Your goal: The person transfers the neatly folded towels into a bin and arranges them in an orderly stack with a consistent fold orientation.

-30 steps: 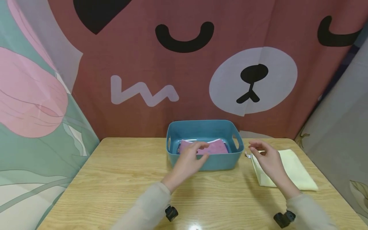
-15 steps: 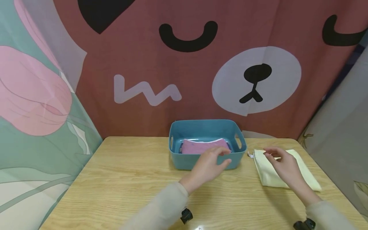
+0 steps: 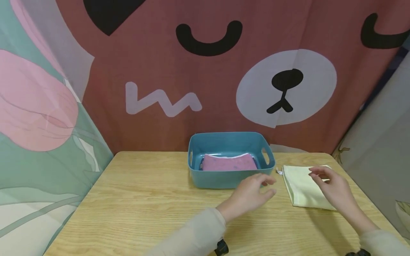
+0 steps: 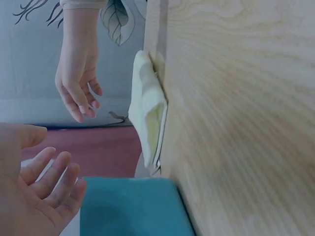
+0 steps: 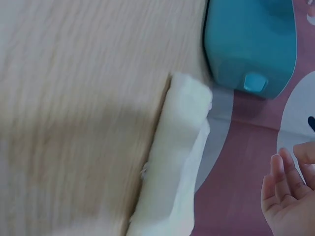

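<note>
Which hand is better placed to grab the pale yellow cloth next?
Right, likely: the right hand hangs empty above the pale yellow cloth, while the left hand, also empty, is farther off, nearer the blue basket.

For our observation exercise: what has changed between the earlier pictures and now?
The left hand moved right, toward the yellow cloth; the right hand moved right too. Nothing was taken hold of or let go. The teal basket, pink cloth and yellow cloth stayed put.
</note>
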Demonstrator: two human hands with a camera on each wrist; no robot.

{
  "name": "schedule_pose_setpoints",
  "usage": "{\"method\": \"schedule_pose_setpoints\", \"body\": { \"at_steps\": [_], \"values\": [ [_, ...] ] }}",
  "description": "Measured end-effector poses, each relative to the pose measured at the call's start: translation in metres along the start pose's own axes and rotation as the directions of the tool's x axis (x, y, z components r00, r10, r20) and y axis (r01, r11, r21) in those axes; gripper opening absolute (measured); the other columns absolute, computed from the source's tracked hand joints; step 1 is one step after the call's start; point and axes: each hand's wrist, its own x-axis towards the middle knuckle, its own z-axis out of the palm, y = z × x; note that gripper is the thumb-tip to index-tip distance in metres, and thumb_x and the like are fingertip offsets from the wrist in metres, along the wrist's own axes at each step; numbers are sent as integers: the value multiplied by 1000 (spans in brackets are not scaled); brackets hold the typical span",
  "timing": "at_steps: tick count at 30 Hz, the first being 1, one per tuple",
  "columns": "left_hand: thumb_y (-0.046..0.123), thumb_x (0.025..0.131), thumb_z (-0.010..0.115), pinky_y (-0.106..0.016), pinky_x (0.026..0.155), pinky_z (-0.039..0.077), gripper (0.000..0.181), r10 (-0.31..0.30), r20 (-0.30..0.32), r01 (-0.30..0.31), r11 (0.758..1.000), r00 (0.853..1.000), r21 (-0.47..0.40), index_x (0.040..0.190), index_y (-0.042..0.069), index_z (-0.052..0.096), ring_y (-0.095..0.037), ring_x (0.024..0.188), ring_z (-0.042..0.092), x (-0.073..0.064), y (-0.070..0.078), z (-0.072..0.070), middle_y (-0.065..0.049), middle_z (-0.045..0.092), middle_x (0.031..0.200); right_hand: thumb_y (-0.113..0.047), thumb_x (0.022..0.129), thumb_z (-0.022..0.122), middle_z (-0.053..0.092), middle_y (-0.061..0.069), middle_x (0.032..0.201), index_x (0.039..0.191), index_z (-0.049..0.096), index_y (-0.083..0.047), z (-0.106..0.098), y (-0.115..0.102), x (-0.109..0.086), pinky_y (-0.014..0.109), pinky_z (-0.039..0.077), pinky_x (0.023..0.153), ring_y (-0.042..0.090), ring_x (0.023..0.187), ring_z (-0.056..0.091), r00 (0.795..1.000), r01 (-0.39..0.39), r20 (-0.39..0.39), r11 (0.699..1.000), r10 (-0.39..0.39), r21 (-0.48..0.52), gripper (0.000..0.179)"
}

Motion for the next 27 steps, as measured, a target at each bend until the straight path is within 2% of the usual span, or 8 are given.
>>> {"method": "schedule_pose_setpoints", "body": {
  "at_steps": [4,7,12,19,21,23,27],
  "values": [
    [33,97,65,-13,83,44,29,18,-1,-18,998,1000,53,125,24,66,4,103,56,2,0,12,18,64,116,-10,97,63,70,-3,87,111,68,1,-7,12,-7,7,41,65,-22,81,48,1000,-10,-15,1000,10,9,19],
    [33,97,66,-12,83,43,28,17,5,-17,998,1000,52,123,24,67,5,100,56,3,-1,19,18,64,114,-8,97,62,70,-6,86,112,67,2,-12,20,-12,7,41,65,-22,81,48,999,-32,-9,999,32,6,19],
    [32,96,66,-14,83,45,27,-35,34,35,999,999,-5,122,24,67,4,100,56,3,-4,27,19,63,114,-9,97,63,68,-13,86,113,67,1,-18,26,-17,8,41,64,-22,80,47,998,-67,8,998,67,-18,20],
    [26,95,68,-15,82,46,23,-97,23,99,986,995,-134,117,17,70,2,95,58,10,-9,39,15,66,109,-11,97,63,70,-1,85,110,67,4,-23,36,-21,8,41,64,-22,79,47,998,-63,-11,998,63,-23,20],
    [24,94,69,-15,80,47,22,-131,20,132,971,991,-198,114,16,71,2,91,58,12,-9,44,13,67,105,-12,97,64,70,-1,85,110,66,4,-25,40,-22,8,41,63,-22,79,46,998,-66,-14,997,65,-30,21],
    [23,94,70,-17,78,47,21,-177,16,175,949,984,-261,113,15,71,1,88,58,14,-9,49,12,67,102,-11,96,65,69,-9,85,110,66,4,-28,45,-23,8,41,63,-23,79,45,998,-68,-8,997,68,-43,21],
    [23,92,71,-20,75,49,20,-279,11,264,894,960,-363,110,14,72,0,82,58,18,-9,59,12,66,95,-9,95,66,64,-24,86,112,66,2,-33,55,-23,12,40,61,-23,78,44,997,-78,12,994,79,-73,21]
  ]
}}
